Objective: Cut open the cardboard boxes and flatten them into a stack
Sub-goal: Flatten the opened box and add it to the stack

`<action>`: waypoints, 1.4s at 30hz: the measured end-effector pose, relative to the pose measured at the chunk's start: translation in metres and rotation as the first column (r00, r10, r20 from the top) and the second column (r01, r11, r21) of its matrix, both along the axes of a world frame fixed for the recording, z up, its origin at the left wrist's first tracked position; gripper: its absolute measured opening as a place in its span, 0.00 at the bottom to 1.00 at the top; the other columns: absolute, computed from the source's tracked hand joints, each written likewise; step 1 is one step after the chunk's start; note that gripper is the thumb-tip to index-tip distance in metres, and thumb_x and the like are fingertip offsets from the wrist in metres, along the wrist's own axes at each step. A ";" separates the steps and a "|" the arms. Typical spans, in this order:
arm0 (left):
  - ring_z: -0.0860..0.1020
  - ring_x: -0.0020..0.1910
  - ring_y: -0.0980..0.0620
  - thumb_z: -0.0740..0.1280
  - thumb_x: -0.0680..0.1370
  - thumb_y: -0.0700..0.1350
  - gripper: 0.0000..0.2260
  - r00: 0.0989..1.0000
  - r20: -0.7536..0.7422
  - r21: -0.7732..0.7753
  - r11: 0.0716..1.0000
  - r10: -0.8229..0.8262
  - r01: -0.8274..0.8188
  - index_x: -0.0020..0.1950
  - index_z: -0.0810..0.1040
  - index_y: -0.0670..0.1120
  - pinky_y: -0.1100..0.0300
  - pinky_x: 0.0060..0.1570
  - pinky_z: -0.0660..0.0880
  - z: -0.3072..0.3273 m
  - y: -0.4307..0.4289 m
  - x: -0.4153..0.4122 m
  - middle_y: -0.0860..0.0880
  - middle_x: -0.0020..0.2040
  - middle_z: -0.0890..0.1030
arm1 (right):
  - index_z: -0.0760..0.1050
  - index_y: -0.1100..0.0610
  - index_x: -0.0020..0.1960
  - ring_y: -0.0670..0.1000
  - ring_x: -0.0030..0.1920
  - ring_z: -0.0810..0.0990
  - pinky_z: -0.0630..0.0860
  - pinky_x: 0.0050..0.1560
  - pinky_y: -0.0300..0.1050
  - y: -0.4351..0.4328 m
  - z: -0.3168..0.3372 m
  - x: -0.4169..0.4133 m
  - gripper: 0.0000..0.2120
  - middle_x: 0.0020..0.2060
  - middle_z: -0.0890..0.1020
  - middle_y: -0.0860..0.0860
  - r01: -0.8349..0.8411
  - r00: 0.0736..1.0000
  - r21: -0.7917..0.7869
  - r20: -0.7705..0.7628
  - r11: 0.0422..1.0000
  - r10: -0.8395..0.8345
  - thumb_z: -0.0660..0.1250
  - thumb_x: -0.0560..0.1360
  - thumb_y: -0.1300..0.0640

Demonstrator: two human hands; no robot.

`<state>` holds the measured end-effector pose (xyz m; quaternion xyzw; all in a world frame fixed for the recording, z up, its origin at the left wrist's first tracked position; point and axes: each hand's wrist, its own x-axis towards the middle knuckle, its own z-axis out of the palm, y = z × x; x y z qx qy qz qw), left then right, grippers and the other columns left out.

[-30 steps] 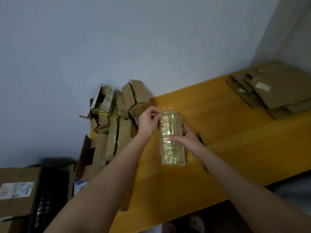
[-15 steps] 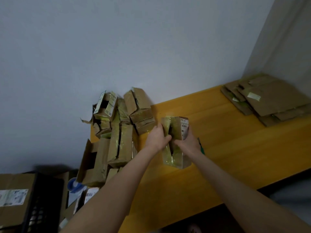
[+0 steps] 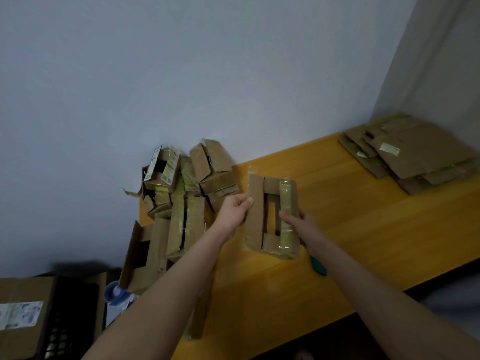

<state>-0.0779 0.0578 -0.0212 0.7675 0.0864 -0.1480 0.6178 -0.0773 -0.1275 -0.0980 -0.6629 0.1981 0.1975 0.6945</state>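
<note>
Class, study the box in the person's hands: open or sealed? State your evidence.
Open: the box has its two long flaps spread apart, left hand gripping one, right hand the other, a gap between.

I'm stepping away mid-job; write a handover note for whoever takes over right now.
Left hand grips the left flap of the opened box; right hand grips its taped right flap.
The box lies on the table, not yet flat.
Green-handled tool lies by the right forearm.
Done: flattened stack at far right.
Left: flatten this box, stack it, then the pile of boxes on the left.
</note>
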 end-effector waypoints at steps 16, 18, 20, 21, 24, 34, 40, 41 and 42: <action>0.79 0.44 0.47 0.59 0.83 0.41 0.10 0.993 0.079 0.126 0.987 0.088 -0.098 0.52 0.80 0.40 0.54 0.46 0.77 0.014 0.015 0.007 0.46 0.41 0.81 | 0.75 0.57 0.61 0.46 0.47 0.78 0.74 0.41 0.40 -0.005 0.033 0.002 0.13 0.54 0.80 0.52 0.036 0.986 -0.173 0.166 0.984 -0.007 0.61 0.81 0.52; 0.78 0.39 0.51 0.59 0.83 0.42 0.11 0.997 0.016 0.004 0.997 0.074 -0.074 0.49 0.80 0.42 0.57 0.42 0.75 0.015 0.019 0.002 0.48 0.38 0.80 | 0.70 0.57 0.68 0.50 0.53 0.78 0.77 0.50 0.47 -0.006 0.031 0.001 0.18 0.58 0.79 0.53 0.049 0.986 -0.195 0.166 0.980 -0.017 0.62 0.80 0.52; 0.77 0.40 0.49 0.59 0.83 0.42 0.11 0.999 0.014 -0.016 0.999 0.037 -0.036 0.49 0.80 0.41 0.56 0.43 0.74 0.014 0.018 -0.001 0.46 0.40 0.79 | 0.60 0.55 0.75 0.56 0.63 0.74 0.73 0.62 0.56 -0.003 0.031 0.004 0.28 0.67 0.73 0.56 0.095 0.977 -0.345 0.210 0.934 -0.022 0.65 0.78 0.54; 0.76 0.40 0.48 0.59 0.83 0.42 0.10 1.000 0.029 0.010 1.000 0.004 -0.005 0.51 0.80 0.41 0.56 0.43 0.73 0.014 0.017 -0.001 0.44 0.41 0.79 | 0.53 0.53 0.77 0.57 0.68 0.69 0.70 0.66 0.57 -0.001 0.033 0.005 0.34 0.71 0.68 0.56 0.104 0.969 -0.453 0.246 0.885 0.012 0.67 0.77 0.55; 0.78 0.37 0.54 0.61 0.82 0.42 0.10 0.985 0.102 0.157 0.980 -0.137 0.120 0.58 0.81 0.43 0.60 0.39 0.75 0.017 0.008 0.001 0.47 0.41 0.81 | 0.43 0.48 0.78 0.57 0.75 0.57 0.64 0.70 0.57 0.002 0.044 0.010 0.46 0.76 0.57 0.52 0.046 0.926 -0.827 0.246 0.561 0.286 0.72 0.73 0.48; 0.79 0.54 0.51 0.62 0.81 0.47 0.12 0.900 0.265 0.651 0.753 -0.347 0.098 0.62 0.80 0.52 0.51 0.55 0.77 0.017 0.002 0.008 0.52 0.54 0.83 | 0.72 0.54 0.55 0.52 0.39 0.77 0.73 0.36 0.45 -0.001 0.053 0.010 0.12 0.40 0.78 0.50 0.071 0.832 -0.893 0.298 0.444 0.467 0.53 0.82 0.51; 0.71 0.67 0.49 0.71 0.74 0.51 0.31 0.898 0.428 0.562 0.750 0.097 -0.349 0.75 0.64 0.50 0.50 0.65 0.72 -0.012 0.014 0.000 0.51 0.69 0.74 | 0.71 0.53 0.46 0.50 0.38 0.74 0.67 0.35 0.42 -0.004 0.050 0.007 0.09 0.38 0.76 0.48 0.160 0.881 -0.794 0.383 0.587 0.279 0.55 0.82 0.55; 0.68 0.71 0.47 0.74 0.72 0.52 0.38 0.910 0.354 0.473 0.797 0.218 -0.375 0.77 0.59 0.49 0.47 0.67 0.69 -0.017 0.017 -0.003 0.48 0.72 0.69 | 0.71 0.53 0.47 0.51 0.39 0.75 0.68 0.36 0.43 -0.006 0.049 0.006 0.09 0.38 0.76 0.49 0.167 0.886 -0.786 0.384 0.595 0.258 0.55 0.82 0.55; 0.66 0.72 0.45 0.75 0.70 0.54 0.44 0.921 0.250 0.385 0.841 0.301 -0.379 0.78 0.55 0.47 0.46 0.69 0.68 -0.024 0.021 -0.005 0.46 0.74 0.66 | 0.72 0.55 0.47 0.51 0.39 0.76 0.68 0.36 0.43 -0.007 0.049 0.005 0.09 0.38 0.76 0.50 0.169 0.886 -0.770 0.392 0.615 0.247 0.55 0.82 0.55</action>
